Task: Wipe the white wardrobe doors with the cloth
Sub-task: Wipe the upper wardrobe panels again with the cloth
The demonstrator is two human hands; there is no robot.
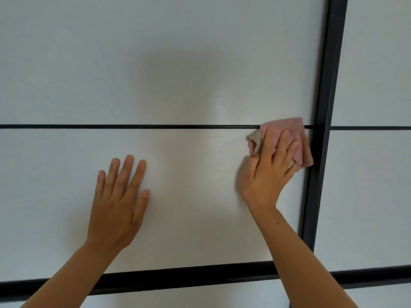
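Fingers (pixel 287 147) of my right hand (pixel 266 172) are slightly spread and pressed flat over the cloth (pixel 295 132), pinning it to the white wardrobe door (pixel 178 74); the thumb is hidden, so I cannot tell whether it grips. One cloth: pink, crumpled, with a paler fold showing at its left edge. It sits at the right end of the thin black horizontal strip (pixel 133 126), partly covering it, and just beside the thick black vertical frame (pixel 322 107); its lower right corner overlaps that frame. Bunched as it is, no clear long axis; my fingers on it point up and to the right. My left hand (pixel 117 205) lies open and flat on the same panel, well apart from the cloth, four fingers slightly fanned and pointing up, thumb off to the right, holding nothing. A second white door (pixel 373 174) shows right of the vertical frame, with its own thin strip. A thick black rail (pixel 189 274) crosses below both hands. No containers in view. Count: two hands, one cloth, two doors.
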